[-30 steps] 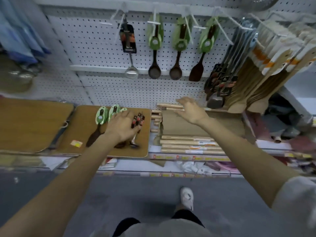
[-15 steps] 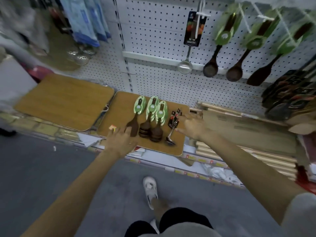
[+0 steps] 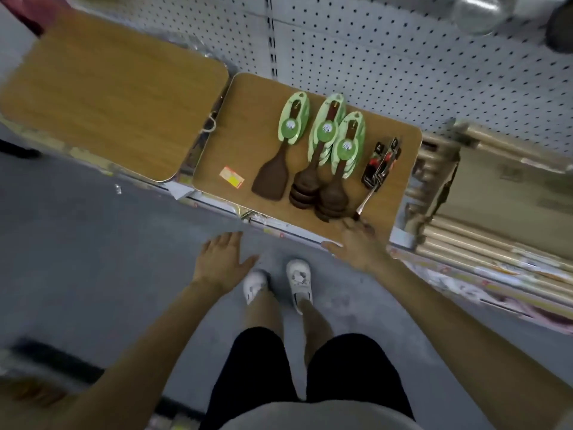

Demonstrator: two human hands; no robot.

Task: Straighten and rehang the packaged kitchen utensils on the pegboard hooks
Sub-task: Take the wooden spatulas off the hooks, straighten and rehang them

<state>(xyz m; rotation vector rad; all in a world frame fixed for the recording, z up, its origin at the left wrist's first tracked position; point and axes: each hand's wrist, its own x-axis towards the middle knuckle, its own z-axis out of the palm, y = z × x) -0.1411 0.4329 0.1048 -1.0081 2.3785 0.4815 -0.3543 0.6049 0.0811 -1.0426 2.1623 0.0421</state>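
Left hand (image 3: 224, 259): spread flat, empty, above floor (image 3: 93, 243). At its 1 o'clock, on light wooden board (image 3: 248, 119): dark wooden spatula on green oval card (image 3: 269, 178), two stacks of green-carded dark wooden spoons (image 3: 324, 135), black-carded metal ladle (image 3: 379, 164). Probably light, stiff; pinch card tops, 12 o'clock end. Right hand (image 3: 356, 246): relaxed at board's 6 o'clock edge, grips nothing.

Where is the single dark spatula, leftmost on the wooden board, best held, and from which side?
Probably best: pinch the spatula by its narrow handle just below the green card, coming from the left. The wooden board is bare there, while stacked spoons lie close on its right. The card's top stays free for hanging.
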